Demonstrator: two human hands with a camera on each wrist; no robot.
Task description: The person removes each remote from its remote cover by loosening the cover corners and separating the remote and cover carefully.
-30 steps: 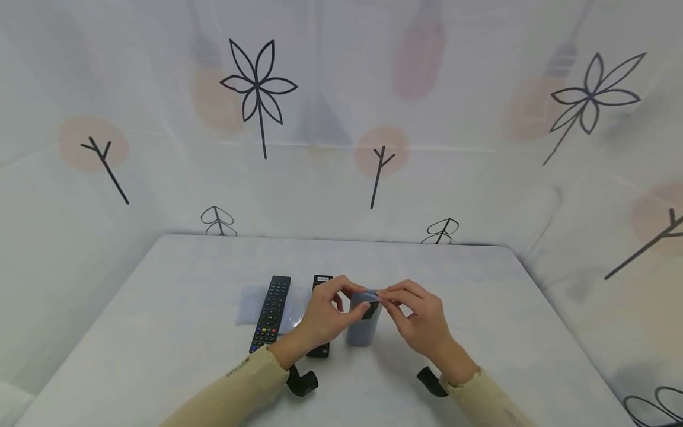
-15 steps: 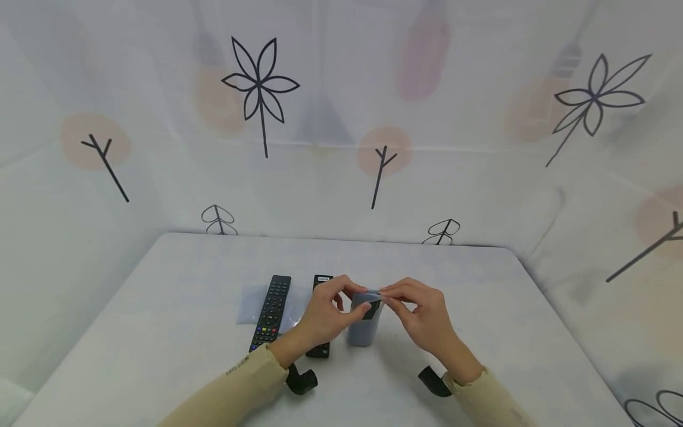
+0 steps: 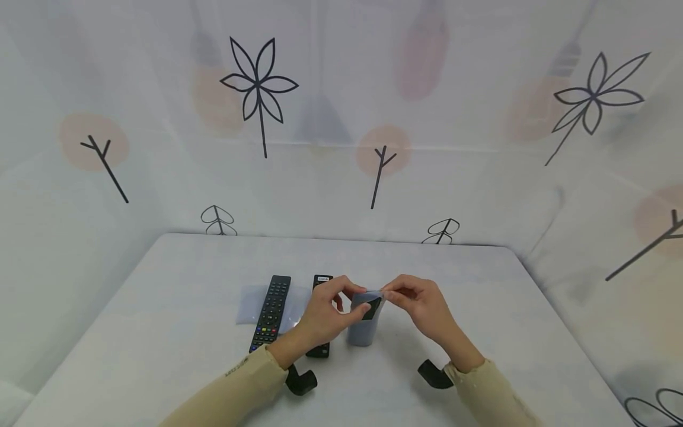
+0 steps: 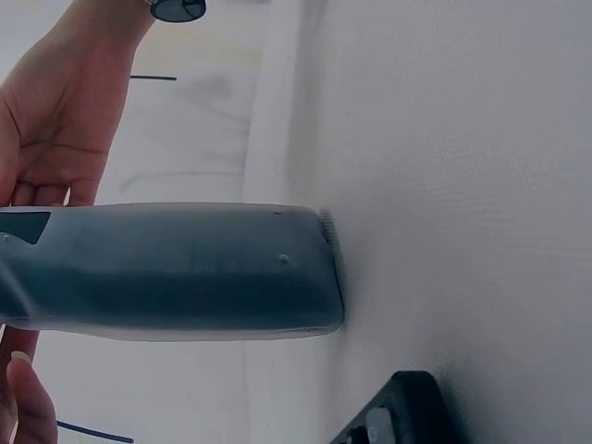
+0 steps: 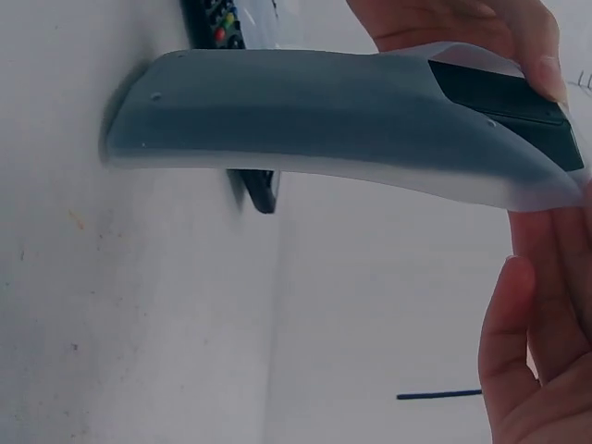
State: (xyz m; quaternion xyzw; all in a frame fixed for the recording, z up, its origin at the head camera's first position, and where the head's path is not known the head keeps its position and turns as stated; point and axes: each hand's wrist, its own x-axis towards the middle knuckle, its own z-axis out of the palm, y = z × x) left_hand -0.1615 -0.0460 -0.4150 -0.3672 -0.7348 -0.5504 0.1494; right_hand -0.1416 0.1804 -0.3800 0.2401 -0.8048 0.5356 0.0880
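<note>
Right hand (image 3: 421,308) has crept slightly rightward — stretching the sleeve's (image 3: 364,323) mouth.

A long black remote (image 3: 272,311) lies on a clear sheet (image 3: 246,305) on the white table (image 3: 160,332)
</note>
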